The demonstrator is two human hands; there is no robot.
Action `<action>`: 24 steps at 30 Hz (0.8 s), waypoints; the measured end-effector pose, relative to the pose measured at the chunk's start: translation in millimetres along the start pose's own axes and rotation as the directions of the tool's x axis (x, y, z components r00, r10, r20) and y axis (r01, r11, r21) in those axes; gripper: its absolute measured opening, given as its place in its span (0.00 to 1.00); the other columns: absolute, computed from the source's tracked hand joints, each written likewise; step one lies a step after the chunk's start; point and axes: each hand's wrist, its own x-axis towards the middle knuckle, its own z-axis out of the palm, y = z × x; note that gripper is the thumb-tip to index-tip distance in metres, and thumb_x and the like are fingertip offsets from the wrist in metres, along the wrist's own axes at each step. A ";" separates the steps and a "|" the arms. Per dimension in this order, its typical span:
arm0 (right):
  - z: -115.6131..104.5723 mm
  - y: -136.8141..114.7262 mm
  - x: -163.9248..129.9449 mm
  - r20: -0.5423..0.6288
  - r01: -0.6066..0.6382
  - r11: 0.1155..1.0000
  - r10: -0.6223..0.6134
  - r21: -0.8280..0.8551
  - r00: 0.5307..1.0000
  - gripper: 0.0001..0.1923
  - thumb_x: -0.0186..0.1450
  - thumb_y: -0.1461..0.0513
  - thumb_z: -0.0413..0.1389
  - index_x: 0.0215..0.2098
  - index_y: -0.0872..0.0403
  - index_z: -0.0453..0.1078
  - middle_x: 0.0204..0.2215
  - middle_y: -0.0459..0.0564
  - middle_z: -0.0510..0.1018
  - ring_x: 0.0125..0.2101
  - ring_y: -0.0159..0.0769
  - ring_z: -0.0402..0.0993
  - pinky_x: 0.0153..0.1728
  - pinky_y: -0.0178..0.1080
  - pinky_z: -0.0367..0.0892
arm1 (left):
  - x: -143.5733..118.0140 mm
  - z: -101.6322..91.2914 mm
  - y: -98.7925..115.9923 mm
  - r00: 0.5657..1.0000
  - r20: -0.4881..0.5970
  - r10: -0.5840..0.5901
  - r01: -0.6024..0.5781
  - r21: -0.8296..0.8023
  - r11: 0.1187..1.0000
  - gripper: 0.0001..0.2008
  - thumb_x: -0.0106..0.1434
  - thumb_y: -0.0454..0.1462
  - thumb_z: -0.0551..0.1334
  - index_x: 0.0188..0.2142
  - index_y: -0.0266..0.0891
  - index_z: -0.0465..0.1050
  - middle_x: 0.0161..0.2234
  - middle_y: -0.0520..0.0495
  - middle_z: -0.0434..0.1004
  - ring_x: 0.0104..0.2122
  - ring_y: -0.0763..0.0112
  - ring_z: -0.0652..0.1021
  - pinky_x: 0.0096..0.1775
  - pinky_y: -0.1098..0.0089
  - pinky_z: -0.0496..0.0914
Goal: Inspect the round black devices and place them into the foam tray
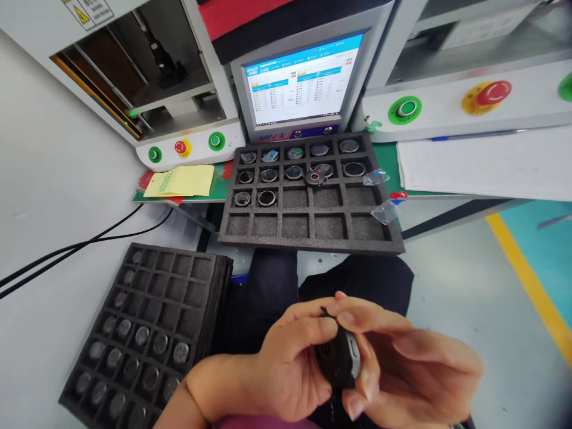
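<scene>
Two test machines with coloured buttons stand behind the surface (482,167), a monitor (304,83) between them. A foam tray (313,238) on the surface's edge holds round watch bodies in its far rows; the near rows are bare. A second foam tray (147,268) lies lower at the left, its near pockets filled. Over the lap, the left hand (286,369) and right hand (402,369) both grip one small dark watch body (342,357), thumbs and fingertips pinching at a thin film tab on its top. The step in hand looks like peeling a protective film; that calls for a steady pinch and a clean pull.
</scene>
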 end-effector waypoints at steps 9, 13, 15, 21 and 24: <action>0.4 5.0 -4.1 -0.047 -0.020 0.999 0.018 -0.044 0.999 0.24 0.61 0.65 0.65 0.54 0.54 0.66 0.43 0.53 0.81 0.43 0.40 0.80 0.50 0.46 0.77 | 2.3 2.8 3.0 0.998 -0.065 -0.023 0.023 -0.008 1.000 0.15 0.64 0.43 0.57 0.31 0.31 0.72 0.20 0.50 0.66 0.16 0.79 0.68 0.20 0.79 0.61; 2.7 5.9 -3.4 -0.134 -0.037 0.996 0.026 -0.085 0.991 0.28 0.60 0.61 0.66 0.57 0.52 0.66 0.45 0.54 0.79 0.40 0.42 0.81 0.41 0.45 0.81 | 3.5 0.5 3.3 0.995 -0.069 -0.072 0.070 -0.032 0.997 0.19 0.63 0.47 0.58 0.30 0.30 0.72 0.20 0.48 0.68 0.18 0.77 0.69 0.20 0.77 0.61; 3.0 5.4 -1.9 -0.132 -0.035 0.996 0.024 -0.085 0.991 0.28 0.60 0.62 0.66 0.58 0.52 0.65 0.48 0.54 0.78 0.42 0.41 0.80 0.40 0.43 0.81 | 4.3 -0.5 3.2 0.993 -0.069 -0.100 0.097 -0.036 0.995 0.20 0.60 0.48 0.59 0.30 0.30 0.73 0.19 0.48 0.68 0.18 0.76 0.69 0.21 0.76 0.61; 1.2 4.3 0.9 -0.097 -0.043 0.996 0.035 -0.079 0.995 0.28 0.62 0.63 0.64 0.59 0.53 0.64 0.50 0.52 0.78 0.46 0.37 0.78 0.44 0.39 0.79 | 7.9 -1.2 1.9 0.987 -0.108 -0.120 0.118 -0.023 0.993 0.23 0.59 0.50 0.58 0.29 0.29 0.73 0.21 0.47 0.68 0.17 0.78 0.68 0.21 0.76 0.59; -0.7 4.6 0.1 -0.083 -0.043 0.993 0.034 -0.110 0.996 0.28 0.62 0.64 0.64 0.58 0.53 0.65 0.48 0.51 0.79 0.45 0.37 0.79 0.46 0.41 0.78 | 8.7 -1.5 1.2 0.989 -0.107 -0.100 0.099 -0.010 0.995 0.22 0.62 0.49 0.58 0.28 0.30 0.74 0.20 0.49 0.67 0.17 0.79 0.67 0.20 0.77 0.58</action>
